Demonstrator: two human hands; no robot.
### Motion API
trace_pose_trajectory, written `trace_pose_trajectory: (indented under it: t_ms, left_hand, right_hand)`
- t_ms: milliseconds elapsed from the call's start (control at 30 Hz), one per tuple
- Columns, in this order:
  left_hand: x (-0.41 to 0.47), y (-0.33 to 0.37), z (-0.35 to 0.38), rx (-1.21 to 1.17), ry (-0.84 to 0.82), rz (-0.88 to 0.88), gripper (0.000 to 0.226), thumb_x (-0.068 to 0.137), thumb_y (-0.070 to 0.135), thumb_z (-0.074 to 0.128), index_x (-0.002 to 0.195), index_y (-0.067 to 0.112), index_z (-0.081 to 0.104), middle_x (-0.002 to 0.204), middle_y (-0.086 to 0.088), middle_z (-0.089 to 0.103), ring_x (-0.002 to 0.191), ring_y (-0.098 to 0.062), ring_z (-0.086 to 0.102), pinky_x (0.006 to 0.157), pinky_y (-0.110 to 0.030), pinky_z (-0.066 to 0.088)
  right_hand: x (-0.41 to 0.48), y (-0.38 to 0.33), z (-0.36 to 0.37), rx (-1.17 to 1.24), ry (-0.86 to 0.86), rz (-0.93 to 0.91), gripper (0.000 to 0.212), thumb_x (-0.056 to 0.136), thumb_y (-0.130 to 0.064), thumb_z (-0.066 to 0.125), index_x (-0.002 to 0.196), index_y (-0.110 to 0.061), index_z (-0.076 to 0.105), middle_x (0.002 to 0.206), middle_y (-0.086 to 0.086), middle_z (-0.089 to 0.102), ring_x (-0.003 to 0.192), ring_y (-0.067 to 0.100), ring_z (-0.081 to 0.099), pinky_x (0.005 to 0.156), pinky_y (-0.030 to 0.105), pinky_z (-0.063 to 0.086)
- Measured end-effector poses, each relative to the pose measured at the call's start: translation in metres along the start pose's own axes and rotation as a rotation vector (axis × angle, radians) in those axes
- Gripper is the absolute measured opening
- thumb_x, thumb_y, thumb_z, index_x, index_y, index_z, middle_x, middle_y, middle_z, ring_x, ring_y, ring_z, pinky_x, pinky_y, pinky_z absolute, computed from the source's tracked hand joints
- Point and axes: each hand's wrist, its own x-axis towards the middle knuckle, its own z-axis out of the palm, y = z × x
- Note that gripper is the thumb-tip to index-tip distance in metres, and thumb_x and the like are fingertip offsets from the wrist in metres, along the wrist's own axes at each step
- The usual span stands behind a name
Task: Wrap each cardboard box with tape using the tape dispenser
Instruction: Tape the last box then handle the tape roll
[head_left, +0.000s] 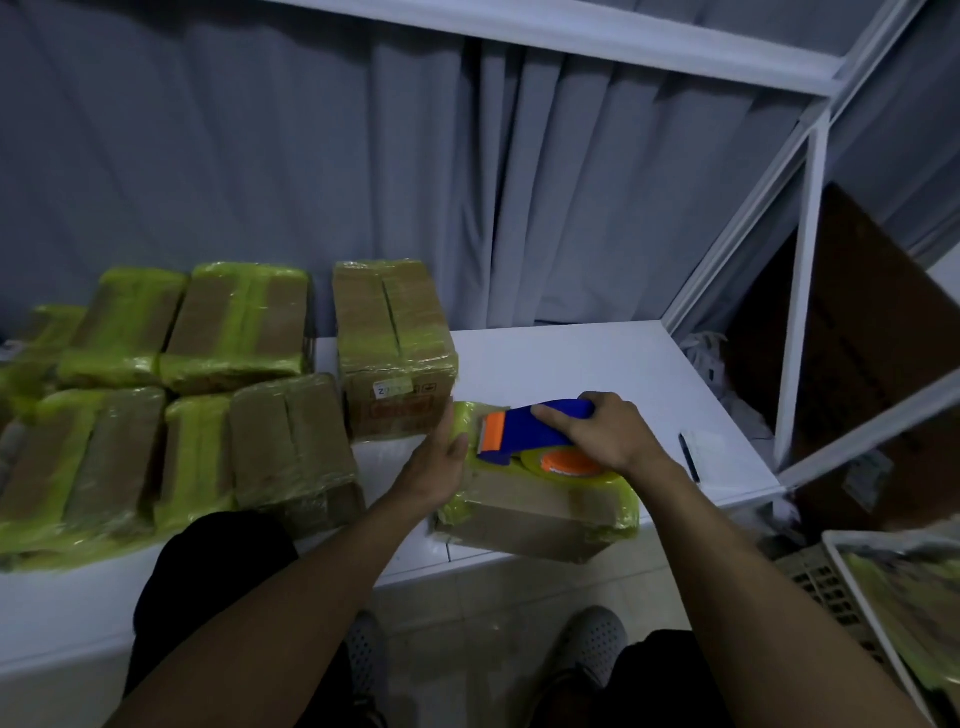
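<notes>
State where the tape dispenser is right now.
Head view, right of centre: the blue tape dispenser rests on the cardboard box at the front edge of the white table, gripped by the right hand.

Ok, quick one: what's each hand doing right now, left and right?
Left hand: open, fingers straight against the left side of the box.
Right hand: gripping the tape dispenser on top of that box.

Both bare forearms reach forward to the cardboard box (530, 512). The left hand (439, 457) lies against the box's left end, fingers straight. The right hand (610, 434), above the box, grips the tape dispenser (524, 428).
</notes>
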Motion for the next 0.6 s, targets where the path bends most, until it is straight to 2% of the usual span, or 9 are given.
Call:
trace_pose_trajectory:
  t_ms: [67,133,267,333,433,467,533,600]
  left_hand:
    - [-0.003,-0.005,0.006,0.077,0.03,0.058,0.051,0.108,0.039,0.027,0.156,0.042,0.011,0.16,-0.001,0.031,0.139,-0.025,0.04,0.099,-0.029,0.035]
    - [-0.003,-0.007,0.009,0.109,0.071,0.024,0.048,0.107,0.04,0.025,0.154,0.047,0.015,0.157,0.0,0.038,0.137,-0.024,0.043,0.099,-0.03,0.038]
    - [-0.003,-0.005,0.01,0.154,0.086,-0.033,0.048,0.107,0.042,0.023,0.153,0.051,0.012,0.152,0.0,0.045,0.13,-0.027,0.05,0.095,-0.035,0.043]
    - [-0.002,-0.005,0.009,0.198,0.096,-0.028,0.049,0.107,0.042,0.021,0.153,0.05,0.011,0.151,-0.002,0.046,0.128,-0.029,0.052,0.091,-0.035,0.043]
    - [-0.003,-0.004,0.009,0.2,0.113,-0.036,0.048,0.107,0.042,0.02,0.153,0.051,0.013,0.154,-0.001,0.042,0.132,-0.032,0.047,0.096,-0.038,0.043]
    - [-0.003,-0.002,0.01,0.203,0.121,-0.046,0.047,0.107,0.042,0.02,0.152,0.052,0.013,0.154,-0.001,0.042,0.133,-0.032,0.046,0.096,-0.038,0.042]
    - [-0.005,0.001,0.012,0.209,0.131,-0.054,0.047,0.107,0.041,0.02,0.152,0.052,0.014,0.154,-0.001,0.042,0.133,-0.032,0.046,0.093,-0.036,0.039]
    - [-0.005,0.004,0.014,0.209,0.127,-0.048,0.047,0.107,0.039,0.02,0.153,0.05,0.014,0.155,-0.002,0.041,0.134,-0.032,0.045,0.094,-0.036,0.038]
  right_hand:
    - [-0.001,-0.001,-0.001,0.031,-0.007,0.005,0.059,0.082,-0.075,0.065,0.098,-0.018,0.065,0.089,-0.002,0.069,0.079,0.012,0.065,0.059,0.022,0.046]
    - [-0.002,-0.001,-0.003,0.03,-0.02,0.013,0.059,0.083,-0.072,0.066,0.101,-0.017,0.065,0.086,-0.004,0.067,0.078,0.01,0.064,0.057,0.02,0.044]
    - [-0.003,0.0,-0.005,0.007,-0.014,-0.002,0.058,0.082,-0.072,0.067,0.097,-0.016,0.067,0.086,-0.002,0.069,0.078,0.011,0.065,0.058,0.021,0.046]
    - [-0.005,0.001,-0.013,-0.032,-0.006,0.012,0.06,0.08,-0.075,0.066,0.093,-0.016,0.068,0.085,-0.001,0.068,0.077,0.012,0.065,0.058,0.023,0.046]
    - [-0.009,0.01,-0.035,-0.09,0.008,0.08,0.063,0.079,-0.077,0.066,0.095,-0.016,0.068,0.085,-0.002,0.066,0.076,0.013,0.063,0.057,0.025,0.044]
    - [-0.01,0.015,-0.041,-0.113,0.006,0.1,0.063,0.078,-0.078,0.066,0.095,-0.017,0.068,0.086,-0.001,0.066,0.077,0.015,0.063,0.059,0.027,0.047]
    - [-0.011,0.022,-0.045,-0.177,0.003,0.129,0.064,0.076,-0.082,0.064,0.09,-0.02,0.066,0.089,0.001,0.067,0.081,0.019,0.064,0.074,0.036,0.056]
    - [-0.012,0.022,-0.038,-0.258,0.0,0.146,0.067,0.072,-0.086,0.061,0.088,-0.021,0.063,0.09,0.0,0.066,0.085,0.022,0.064,0.088,0.044,0.056]
